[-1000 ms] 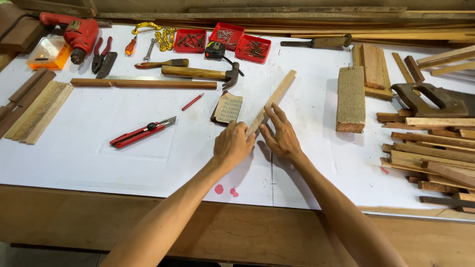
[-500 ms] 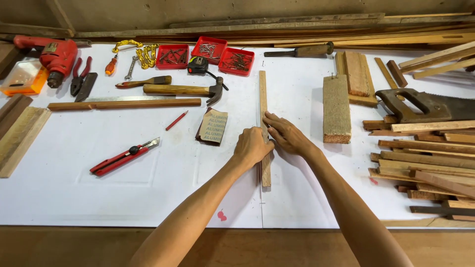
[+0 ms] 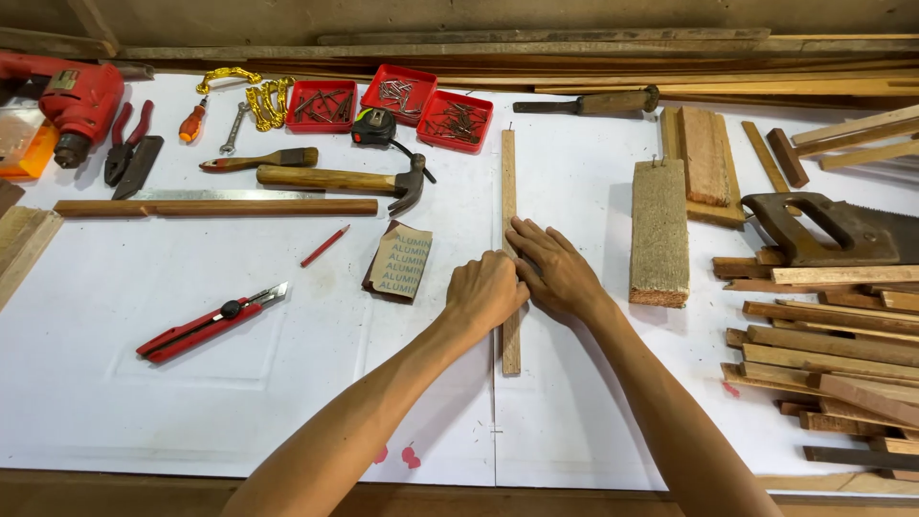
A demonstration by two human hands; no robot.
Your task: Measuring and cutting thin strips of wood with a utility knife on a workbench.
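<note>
A thin wooden strip (image 3: 508,182) lies lengthwise on the white-covered table (image 3: 191,402), running from near the red nail trays down toward me. Both hands rest on its middle. My left hand (image 3: 486,290) is curled with its fingers closed against the strip's left side. My right hand (image 3: 552,268) lies flat over the strip from the right, fingers spread and pressing down. A folded piece of sandpaper (image 3: 398,260) lies just left of my left hand.
A thick wooden block (image 3: 659,232) lies right of the strip, with a handsaw (image 3: 828,228) and a pile of wood offcuts (image 3: 833,354) beyond. To the left are a claw hammer (image 3: 340,180), red pencil (image 3: 325,245), red utility knife (image 3: 211,322), red drill (image 3: 77,101) and nail trays (image 3: 392,101).
The strip turned from a diagonal lie to straight lengthwise, and both hands moved onto its middle. The view shifted slightly.
</note>
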